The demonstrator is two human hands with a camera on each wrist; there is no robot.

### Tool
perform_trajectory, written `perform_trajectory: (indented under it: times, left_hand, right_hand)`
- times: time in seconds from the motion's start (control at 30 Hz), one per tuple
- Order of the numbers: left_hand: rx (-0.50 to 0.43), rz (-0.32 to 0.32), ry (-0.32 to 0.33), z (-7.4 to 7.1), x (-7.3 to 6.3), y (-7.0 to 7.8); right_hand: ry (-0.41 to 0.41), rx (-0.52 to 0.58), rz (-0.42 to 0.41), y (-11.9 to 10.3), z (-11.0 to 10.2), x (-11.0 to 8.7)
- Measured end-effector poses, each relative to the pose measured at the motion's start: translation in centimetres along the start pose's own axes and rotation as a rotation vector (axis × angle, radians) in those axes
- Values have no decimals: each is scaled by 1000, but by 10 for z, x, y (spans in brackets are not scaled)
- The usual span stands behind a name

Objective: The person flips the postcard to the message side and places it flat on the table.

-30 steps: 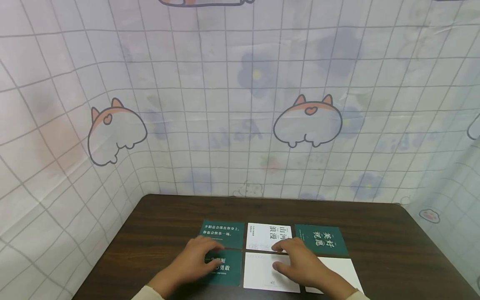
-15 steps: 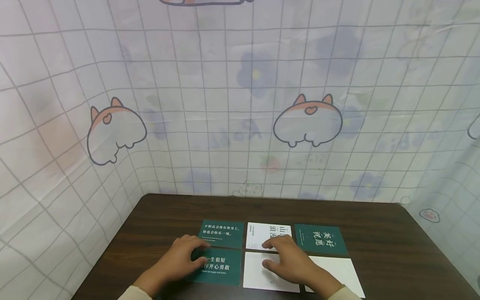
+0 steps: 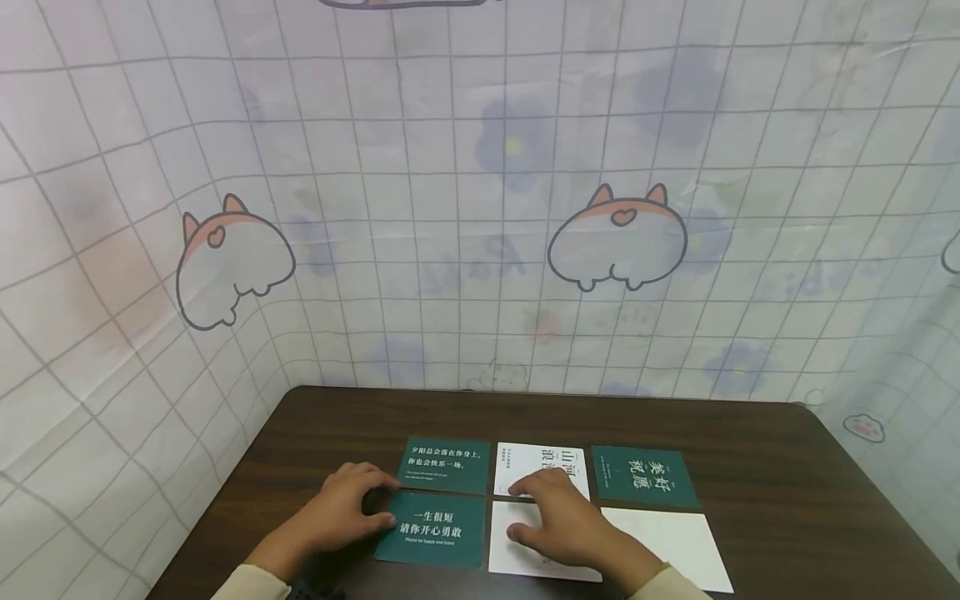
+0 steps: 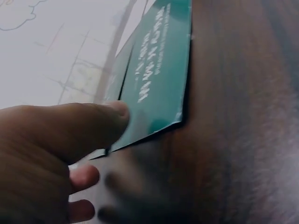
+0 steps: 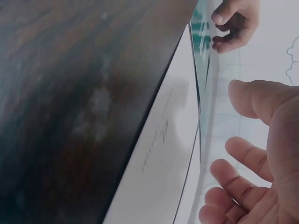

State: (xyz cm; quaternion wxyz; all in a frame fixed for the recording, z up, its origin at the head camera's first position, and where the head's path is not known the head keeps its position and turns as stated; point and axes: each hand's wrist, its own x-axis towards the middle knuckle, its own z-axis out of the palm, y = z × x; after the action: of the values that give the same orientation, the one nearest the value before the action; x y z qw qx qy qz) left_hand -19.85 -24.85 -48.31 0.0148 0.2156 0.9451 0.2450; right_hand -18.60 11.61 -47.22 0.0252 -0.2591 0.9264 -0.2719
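Left hand (image 3: 335, 510) and right hand (image 3: 558, 518) spread, I see the lower green card (image 3: 431, 531) between them, nearer the left, its long axis running crosswise.

On your dark table (image 3: 772, 475) lie three green cards (image 3: 431, 531) and three white cards (image 3: 671, 542): green, white, green across the far row; green, white, white nearer you.

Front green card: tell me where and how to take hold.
I'd pinch the front green card by its left edge, from the left: it lies flat, and only narrow gaps part it from the neighbouring white card and rear green card.
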Motion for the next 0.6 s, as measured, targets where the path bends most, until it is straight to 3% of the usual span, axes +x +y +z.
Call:
perform_trajectory:
  times: [0.27, 0.6]
  left_hand:
    - [-26, -61, -92, -10, -1, 1]
    - [-30, -102, -120, -11, -1, 1]
  right_hand:
    - [-10, -44, -14, -6, 8, 5]
    - [-23, -62, -17, -17, 18, 17]
